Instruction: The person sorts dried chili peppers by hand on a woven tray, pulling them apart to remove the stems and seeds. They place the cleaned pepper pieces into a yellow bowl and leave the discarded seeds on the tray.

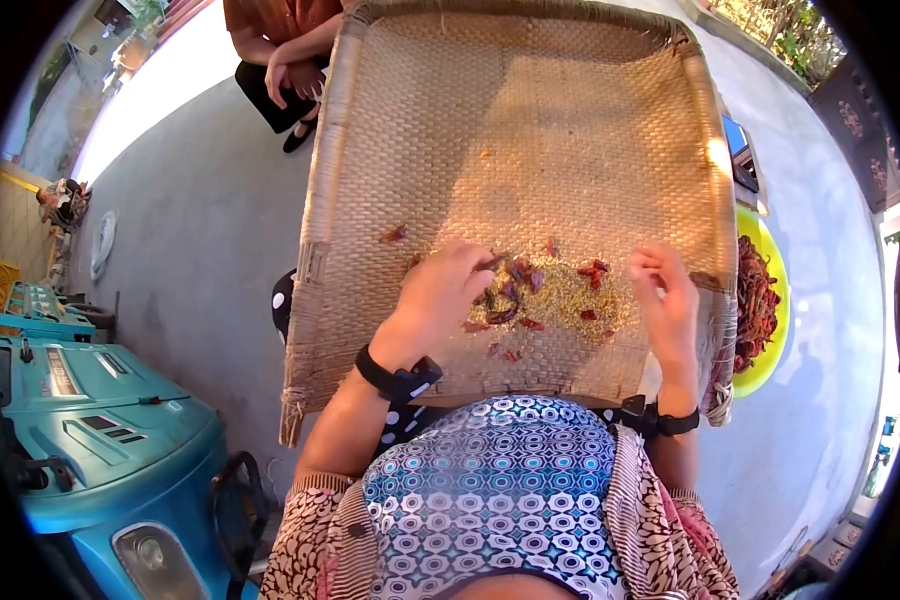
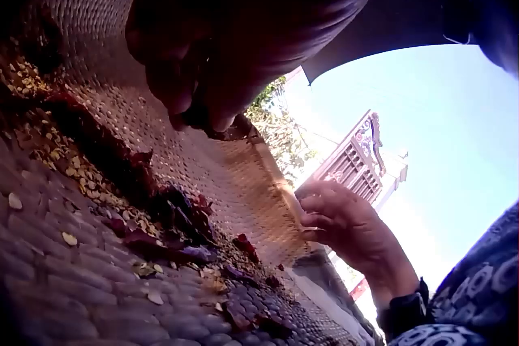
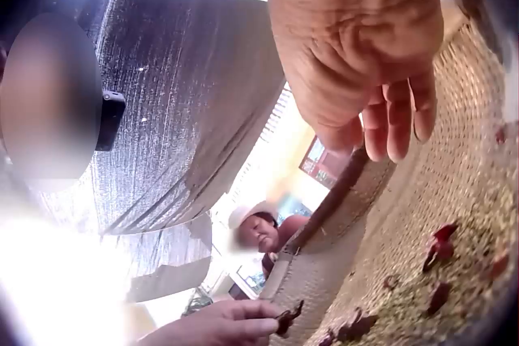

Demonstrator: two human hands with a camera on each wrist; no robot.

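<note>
A woven tray (image 1: pixel 400 120) holds yellow seeds (image 1: pixel 570 300) and dark red dried pepper pieces (image 1: pixel 530 275). Over the left side of the seed pile, the left hand (image 1: pixel 430 300) pinches a dried pepper piece (image 3: pixel 288 319) between thumb and fingers, plain in the right wrist view. The right hand (image 1: pixel 667 305) hovers at the pile's right side, above the tray. Its fingers (image 3: pixel 397 123) hang loosely bent, with nothing seen in them. In the left wrist view, the left hand (image 2: pixel 219 54) is dark and its fingertips are partly in shadow.
A yellow-green basin (image 1: pixel 770 320) of dried red peppers (image 1: pixel 755 300) stands on the right, beyond the tray's edge. Another person (image 1: pixel 290 50) sits past the tray's far left corner. A teal vehicle (image 1: pixel 100 430) is at the left. Beside the tray's right rim lies a flat dark object (image 1: pixel 740 155).
</note>
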